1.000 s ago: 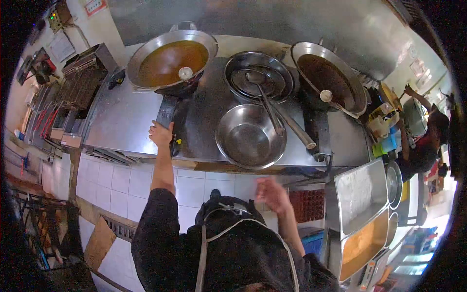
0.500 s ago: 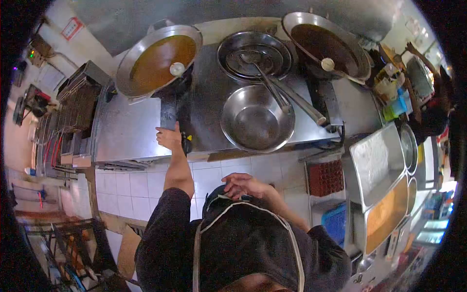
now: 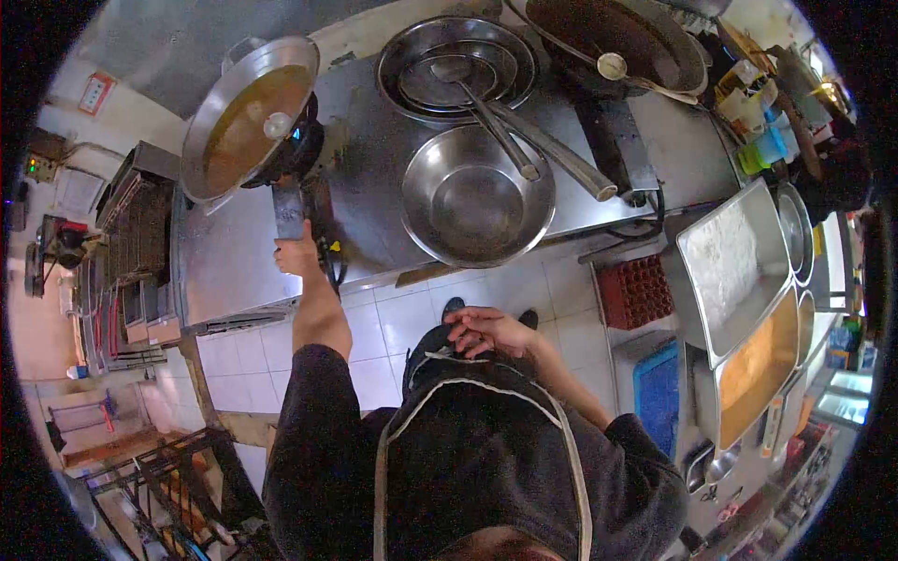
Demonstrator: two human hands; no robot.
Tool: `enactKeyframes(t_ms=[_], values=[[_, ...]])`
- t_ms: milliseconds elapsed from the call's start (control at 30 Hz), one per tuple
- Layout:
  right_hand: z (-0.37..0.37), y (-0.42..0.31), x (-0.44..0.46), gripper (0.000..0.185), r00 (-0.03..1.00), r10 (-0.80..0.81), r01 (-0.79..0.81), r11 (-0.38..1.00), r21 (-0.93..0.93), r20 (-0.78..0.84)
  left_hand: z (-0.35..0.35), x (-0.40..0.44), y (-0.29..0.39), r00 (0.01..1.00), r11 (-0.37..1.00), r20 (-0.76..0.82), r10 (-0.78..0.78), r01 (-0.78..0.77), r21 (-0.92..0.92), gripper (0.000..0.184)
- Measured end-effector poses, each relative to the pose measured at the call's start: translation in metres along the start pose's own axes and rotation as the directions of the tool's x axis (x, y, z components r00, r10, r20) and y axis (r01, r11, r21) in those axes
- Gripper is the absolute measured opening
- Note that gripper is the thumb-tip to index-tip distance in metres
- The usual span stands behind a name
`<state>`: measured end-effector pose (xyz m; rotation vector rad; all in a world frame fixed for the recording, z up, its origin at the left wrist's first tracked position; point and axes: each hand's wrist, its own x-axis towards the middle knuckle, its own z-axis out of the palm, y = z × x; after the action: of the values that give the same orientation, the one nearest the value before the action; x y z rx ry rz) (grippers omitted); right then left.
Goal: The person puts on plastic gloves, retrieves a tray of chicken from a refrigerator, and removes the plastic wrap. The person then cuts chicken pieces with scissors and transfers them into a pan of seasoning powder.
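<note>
My left hand (image 3: pixel 297 254) is at the front of the steel stove counter (image 3: pixel 360 201), at the near end of a narrow metal strip (image 3: pixel 289 208). Its thumb points up and its fingers are curled round something I cannot make out. Just right of it is a small yellow piece (image 3: pixel 335 247) on a dark fitting. Beyond the hand, a wide wok (image 3: pixel 198 150) of cloudy brown liquid holds a ladle (image 3: pixel 277 125), and a blue flame (image 3: pixel 297 134) shows at its burner. My right hand (image 3: pixel 488 333) hangs before my apron, fingers loosely bent and apart, with nothing visible in it.
An empty steel bowl (image 3: pixel 477 245) sits mid-counter, with stacked pans (image 3: pixel 398 51) and long-handled ladles (image 3: pixel 561 161) behind it. A second wok (image 3: pixel 687 61) of dark liquid stands back right. Deep metal trays (image 3: pixel 734 271) and a red crate (image 3: pixel 636 292) are at the right.
The view has shifted, so the counter appears higher and the left wok farther left. A blue flame now shows by that wok. My left hand stays at the counter front; my right hand remains before me.
</note>
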<state>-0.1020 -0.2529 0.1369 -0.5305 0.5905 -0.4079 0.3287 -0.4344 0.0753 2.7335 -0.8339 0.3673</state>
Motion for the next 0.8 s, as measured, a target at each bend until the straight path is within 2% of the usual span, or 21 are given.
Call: enactKeyframes(t_ms=[33, 200, 400, 467, 500, 567, 600, 633, 667, 700, 733, 767, 800], values=[[-0.002, 0.001, 0.0, 0.037, 1.0, -0.003, 0.003, 1.0, 0.017, 0.007, 0.005, 0.008, -0.008, 0.999, 1.0, -0.04, 0.027, -0.028, -0.01, 0.093], [-0.006, -0.007, 0.003, 0.035, 1.0, 0.006, -0.006, 0.999, 0.033, -0.023, 0.023, 0.043, -0.036, 0.995, 0.996, -0.025, 0.094, -0.094, -0.01, 0.093], [-0.016, -0.01, 0.008, 0.038, 0.999, -0.024, 0.024, 0.999, 0.034, -0.021, 0.018, 0.051, -0.047, 0.994, 0.996, 0.079, 0.082, -0.079, -0.041, 0.106], [-0.026, -0.005, 0.005, 0.032, 0.986, -0.046, 0.049, 0.999, 0.017, -0.158, 0.032, 0.05, -0.058, 0.997, 0.999, 0.068, -0.029, 0.03, -0.014, 0.11], [-0.037, 0.002, 0.006, 0.032, 0.988, -0.038, 0.039, 0.999, 0.004, -0.152, 0.023, 0.045, -0.065, 0.997, 0.999, 0.067, -0.046, 0.047, -0.016, 0.11], [-0.068, 0.025, 0.006, 0.025, 0.926, -0.044, 0.056, 0.998, 0.021, -0.376, -0.007, 0.021, -0.094, 0.97, 0.95, 0.163, -0.178, 0.213, -0.23, 0.101], [-0.081, 0.034, 0.0, 0.025, 0.929, -0.034, 0.038, 0.999, 0.003, -0.367, -0.01, 0.002, -0.114, 0.979, 0.944, 0.08, -0.19, 0.204, -0.258, 0.094], [-0.094, 0.042, -0.009, 0.025, 0.916, -0.092, 0.099, 0.995, -0.002, -0.392, -0.009, -0.021, -0.14, 0.978, 0.938, -0.004, -0.207, 0.198, -0.285, 0.087], [-0.109, 0.053, -0.017, 0.026, 0.899, -0.149, 0.159, 0.987, -0.009, -0.413, 0.001, -0.046, -0.177, 0.975, 0.931, 0.0, -0.223, 0.213, -0.296, 0.082], [-0.129, 0.071, -0.026, 0.024, 0.868, -0.1, 0.114, 0.993, 0.0, -0.487, 0.02, -0.075, -0.222, 0.97, 0.924, 0.004, -0.241, 0.231, -0.305, 0.077], [-0.149, 0.093, -0.033, 0.023, 0.829, -0.053, 0.069, 0.998, 0.008, -0.557, 0.043, -0.111, -0.269, 0.921, 0.92, 0.106, -0.375, 0.384, -0.076, 0.064], [-0.167, 0.121, -0.039, 0.025, 0.771, -0.103, 0.126, 0.992, -0.009, -0.629, 0.05, -0.143, -0.333, 0.763, 0.979, 0.619, -0.185, 0.2, 0.047, 0.05], [-0.18, 0.14, -0.05, 0.027, 0.704, -0.151, 0.18, 0.983, -0.031, -0.694, 0.051, -0.194, -0.373, 0.617, 0.991, 0.778, -0.121, 0.028, 0.133, 0.043]])
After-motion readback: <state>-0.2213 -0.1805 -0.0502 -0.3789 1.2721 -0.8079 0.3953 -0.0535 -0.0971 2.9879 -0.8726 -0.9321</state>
